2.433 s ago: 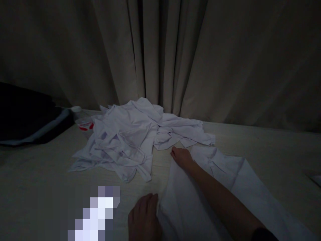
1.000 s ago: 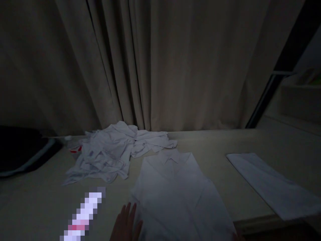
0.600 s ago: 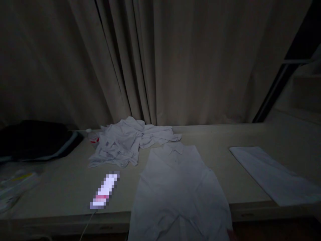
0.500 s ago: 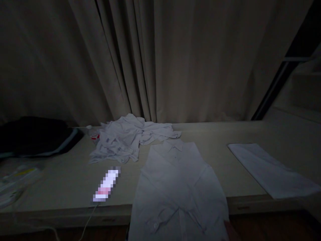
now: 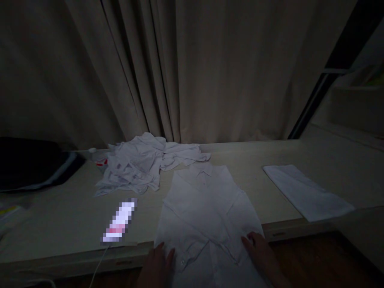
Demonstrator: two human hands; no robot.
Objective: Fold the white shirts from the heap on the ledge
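Shirt (image 5: 207, 212) flat on table (image 5: 69, 224), hem hanging over front edge. Left hand (image 5: 157, 266) and right hand (image 5: 259, 250) flat, fingers spread, pressing lower corners. Fabric soft, light, limp; likely best pinched at hem corners.

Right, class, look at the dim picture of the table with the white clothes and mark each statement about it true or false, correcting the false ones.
1. Both hands rest on the lower part of the spread-out white shirt. True: the left hand and the right hand are at its two lower sides.
2. The crumpled heap of white clothes lies to the right of the spread shirt. False: it lies behind it, to the left, near the curtain.
3. A folded white cloth lies on the table to the right. True.
4. The spread shirt's collar points towards the person. False: the collar points towards the curtain.
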